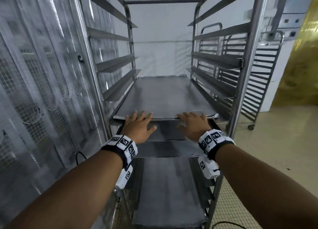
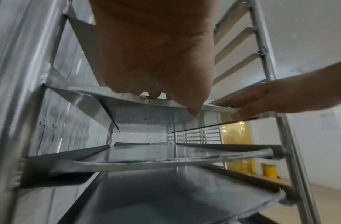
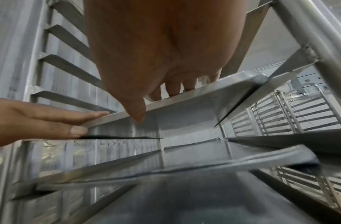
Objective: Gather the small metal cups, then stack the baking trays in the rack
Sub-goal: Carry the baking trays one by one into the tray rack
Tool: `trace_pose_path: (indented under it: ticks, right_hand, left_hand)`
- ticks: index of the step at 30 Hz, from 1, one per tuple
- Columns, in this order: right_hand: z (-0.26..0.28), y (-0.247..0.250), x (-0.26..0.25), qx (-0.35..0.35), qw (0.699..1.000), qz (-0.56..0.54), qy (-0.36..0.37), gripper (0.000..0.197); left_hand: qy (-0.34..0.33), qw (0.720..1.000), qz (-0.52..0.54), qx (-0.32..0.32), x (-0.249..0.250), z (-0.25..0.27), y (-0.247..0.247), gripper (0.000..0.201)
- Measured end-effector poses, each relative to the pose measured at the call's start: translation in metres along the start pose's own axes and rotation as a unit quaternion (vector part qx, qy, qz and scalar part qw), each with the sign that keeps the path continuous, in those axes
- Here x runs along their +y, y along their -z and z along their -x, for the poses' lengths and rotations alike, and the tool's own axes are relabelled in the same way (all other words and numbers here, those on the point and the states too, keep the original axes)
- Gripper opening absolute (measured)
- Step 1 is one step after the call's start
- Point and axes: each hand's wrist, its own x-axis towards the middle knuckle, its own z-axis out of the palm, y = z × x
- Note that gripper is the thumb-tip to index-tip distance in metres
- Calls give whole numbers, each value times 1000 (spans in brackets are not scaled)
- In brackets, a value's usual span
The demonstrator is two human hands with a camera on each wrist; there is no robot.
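Observation:
A flat metal baking tray sits on a pair of runners in the steel rack, its front rim sticking out slightly. My left hand holds the rim's left part and my right hand its right part. Each hand has straight fingers on top and the thumb underneath. The right wrist view shows the left hand pinching the rim, and the left wrist view shows the right hand doing the same. Two more trays lie on lower runners. No metal cups are in view.
Empty angled runners line both sides of the rack above the tray. A second, empty rack on castors stands behind to the right. A clear plastic-covered mesh wall runs along the left. Yellow strip curtain hangs at far right over tiled floor.

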Motion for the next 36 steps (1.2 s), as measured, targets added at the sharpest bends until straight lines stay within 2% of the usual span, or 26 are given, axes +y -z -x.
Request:
trace_pose_path:
  ticks: [2,4,6,8,11,12,14,18,20,22,24,26,27,30,33,36]
  right_hand:
    - [15,-6,-10,-8,1000,20,-12,69]
    - [28,-15,-15,-12,999,17,-24,78]
    - [41,-19,-19,-19,1000,9,-23,77]
    - [51,-19,-20,-29,999,-10,-12,68]
    - [70,-9,-9,-40,997,-59,-35,50]
    - [76,-5,0,-42,996,-59,-46,44]
    - [89,11,23,-44,995,-37,-83,45]
    - [111,57,80,-41,982,-11,-186,31]
    - [116,81,106,-62,973,37,-217,42]
    - [112,105,125,-32,966,16,-256,55]
    - [104,133,133,3,959,13,-282,62]
    - [90,159,138,28,958,15,-287,73]
    - [80,171,137,32,958,15,-283,77]
    - [48,200,133,62,964,3,-259,74]
    - [22,220,114,103,965,-43,-239,65]
    - [2,218,106,135,943,-136,-272,71]
  left_hand:
    - [-10,999,-25,-28,-3,15,-3,81]
    - [-15,999,-37,-30,-3,30,-4,87]
    - [-21,999,-29,-36,-3,44,-5,88]
    - [-34,999,26,-32,-6,56,-9,86]
    - [-9,992,127,0,-25,78,-8,72]
    - [9,991,136,12,-36,84,-4,66]
    - [36,989,144,29,-66,97,9,53]
    - [87,986,143,28,-141,114,41,30]
    - [127,984,125,0,-172,114,61,39]
    - [167,979,117,-21,-191,109,85,68]
    - [186,972,141,-5,-200,100,110,99]
    - [178,967,180,34,-193,88,136,122]
    - [167,964,202,49,-183,83,149,125]
    - [136,955,245,94,-146,62,183,98]
    - [134,944,278,121,-112,38,206,95]
    - [191,900,352,174,-95,19,208,87]
